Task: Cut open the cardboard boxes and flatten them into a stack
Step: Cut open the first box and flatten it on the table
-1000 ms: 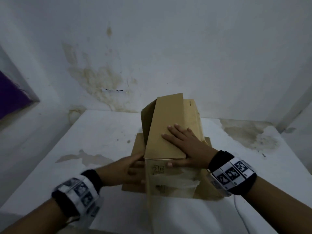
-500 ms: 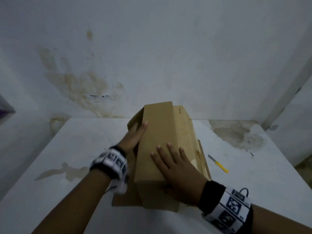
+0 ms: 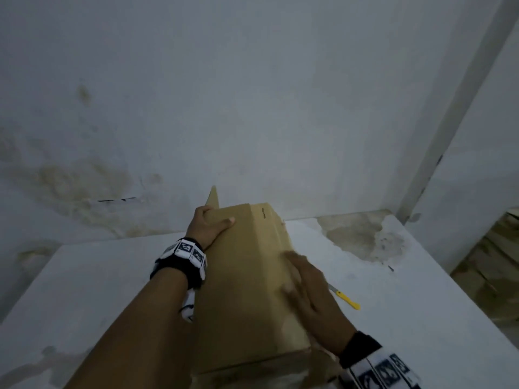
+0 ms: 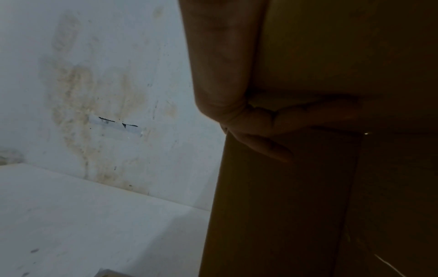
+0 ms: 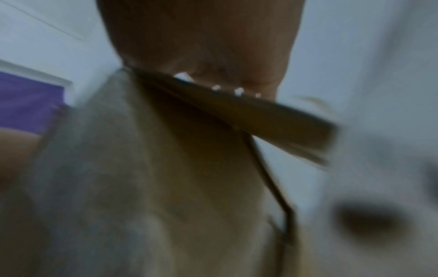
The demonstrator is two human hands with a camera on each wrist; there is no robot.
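The left hand [image 3: 209, 226] is clamped on the far left corner of the box [image 3: 247, 290], thumb laid on top and fingers curled over the edge. The right hand [image 3: 307, 287], motion-blurred, is pressed flat with fingers straight on the box's right slope. The box is plain brown cardboard, long and half collapsed, lying on the white, stained surface [image 3: 407, 304]. A yellow-handled cutter [image 3: 345, 296] is seen just right of the box in the head view only. The curled fingers [image 4: 265, 131] are shown dark against cardboard by the left wrist view.
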